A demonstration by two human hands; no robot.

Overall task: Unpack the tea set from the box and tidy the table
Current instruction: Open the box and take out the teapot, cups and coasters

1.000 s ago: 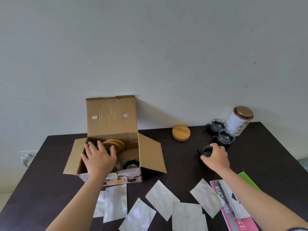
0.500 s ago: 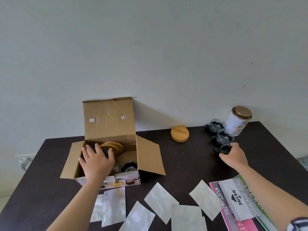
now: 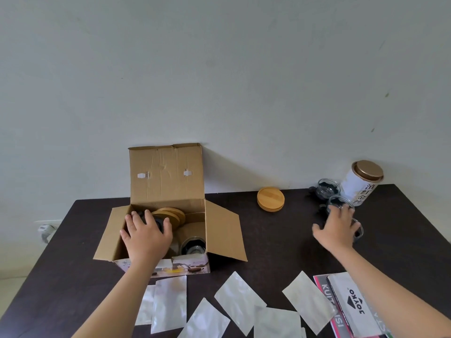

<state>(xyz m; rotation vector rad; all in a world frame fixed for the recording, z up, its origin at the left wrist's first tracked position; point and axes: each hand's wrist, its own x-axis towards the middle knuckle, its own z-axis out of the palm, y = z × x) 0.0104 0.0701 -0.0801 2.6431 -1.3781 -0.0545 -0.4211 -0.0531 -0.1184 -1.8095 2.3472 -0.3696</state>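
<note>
1. The cardboard box [image 3: 168,215] is sitting open on the dark tabletop [image 3: 280,240], its tall lid flap standing upright toward the wall and its side flaps splaying left and right.
2. The left hand [image 3: 146,236] is reaching into the box with fingers spread and curling over a dark round piece [image 3: 159,222]; whether it is gripping it is unclear.
3. Wooden discs [image 3: 174,215] are leaning on edge inside the box, just right of that hand.
4. A glass cup [image 3: 192,246] is standing in the box's near right corner, mouth up.
5. The right hand [image 3: 338,231], well right of the box, is lying with fingers spread and relaxed over small glass cups [image 3: 328,189], gripping nothing.
6. A wooden lid [image 3: 271,198] is lying flat between the box and those cups.
</note>
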